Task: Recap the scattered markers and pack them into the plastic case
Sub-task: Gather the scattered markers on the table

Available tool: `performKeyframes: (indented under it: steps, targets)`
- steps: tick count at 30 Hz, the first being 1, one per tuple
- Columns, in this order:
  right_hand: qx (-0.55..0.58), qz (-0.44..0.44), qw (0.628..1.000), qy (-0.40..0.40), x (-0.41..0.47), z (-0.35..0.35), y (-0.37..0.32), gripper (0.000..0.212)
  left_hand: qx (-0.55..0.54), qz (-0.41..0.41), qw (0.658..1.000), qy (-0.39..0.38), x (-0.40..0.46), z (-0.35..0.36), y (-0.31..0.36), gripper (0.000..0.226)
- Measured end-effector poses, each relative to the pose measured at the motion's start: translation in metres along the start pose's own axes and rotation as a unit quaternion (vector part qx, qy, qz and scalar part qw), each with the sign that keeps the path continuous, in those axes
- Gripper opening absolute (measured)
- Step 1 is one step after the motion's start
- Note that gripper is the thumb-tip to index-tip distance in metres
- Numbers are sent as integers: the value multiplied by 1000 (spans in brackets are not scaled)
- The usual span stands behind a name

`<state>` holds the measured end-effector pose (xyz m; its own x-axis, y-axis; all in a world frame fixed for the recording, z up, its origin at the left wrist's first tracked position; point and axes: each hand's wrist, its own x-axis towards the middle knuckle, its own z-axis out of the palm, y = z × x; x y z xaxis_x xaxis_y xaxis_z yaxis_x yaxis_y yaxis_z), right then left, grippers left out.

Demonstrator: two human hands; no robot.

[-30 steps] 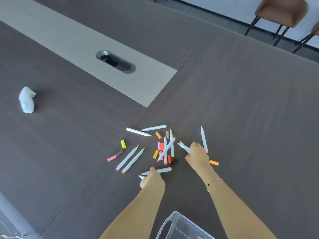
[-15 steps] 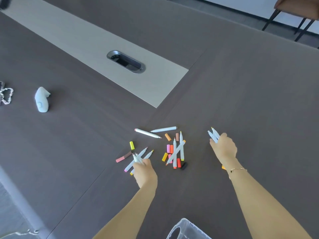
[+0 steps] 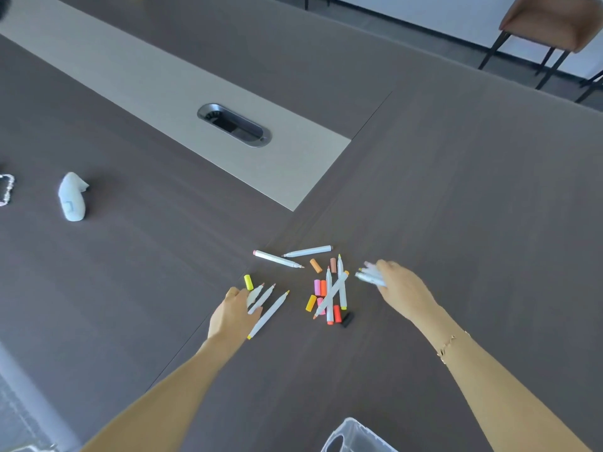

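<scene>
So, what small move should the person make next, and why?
Probably close the left hand round the two markers at its fingers. The right hand already grips a bundle of markers, and many markers and loose caps remain scattered.

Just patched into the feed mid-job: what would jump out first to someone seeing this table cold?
The jumble of white markers and loose coloured caps at the middle of the dark table, flanked by both hands. The right hand grips a bundle of markers beside the pile; the left hand holds markers near a yellow cap. The clear plastic case sits at the bottom edge.
</scene>
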<state>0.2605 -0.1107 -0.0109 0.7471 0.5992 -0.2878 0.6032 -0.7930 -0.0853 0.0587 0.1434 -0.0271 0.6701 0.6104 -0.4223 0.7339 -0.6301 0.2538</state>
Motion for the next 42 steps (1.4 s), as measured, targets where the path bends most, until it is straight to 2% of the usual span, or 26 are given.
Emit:
performKeyframes:
  steps: [1,3,5,10,13,15,17,20,23,25,27,29,31,34,37,40,42]
  targets:
    - [-27,-55,998,-16,-2,-3,-5,16,16,12,1000,3,1,0,0,15]
    - [-75,-179,981,22,-3,-4,-16,33,49,27,998,-2,1,-1,2,16]
    - [-101,-235,966,28,-6,-7,-30,47,66,35,997,-17,0,-4,5,15]
    - [-158,-279,947,3,7,13,-51,47,14,36,999,-14,3,-11,2,15]
    - [-176,-302,936,47,12,10,-61,34,18,42,999,-6,4,-13,-3,30]
    - [-183,-307,933,52,11,6,-65,37,-3,32,999,-10,5,-12,-2,31]
    - [-190,-292,936,38,10,9,-66,42,-35,21,999,-33,3,-8,1,32]
    - [-149,-254,955,23,10,9,-61,45,-17,39,997,-62,-2,1,7,35]
    - [-49,-157,985,48,8,-5,-54,48,10,42,998,-54,-2,12,10,22]
    - [1,-96,991,89,5,-14,-53,50,29,39,997,-57,-2,13,13,17]
    - [68,-4,991,113,10,-7,-49,35,17,37,997,-69,0,11,16,16]
    - [164,100,979,63,13,0,-50,18,26,42,997,-61,4,8,16,16]
    - [227,151,961,43,15,7,-55,24,21,45,998,-45,12,2,14,18]
    - [245,186,951,12,19,16,-66,26,-28,64,997,-19,30,-13,14,15]
    - [239,202,950,4,26,21,-75,27,-43,72,996,38,53,-35,22,10]
    - [234,217,948,-2,30,23,-81,26,29,119,990,66,75,-49,33,22]
    - [232,240,943,1,32,25,-83,27,57,155,985,51,89,-53,43,22]
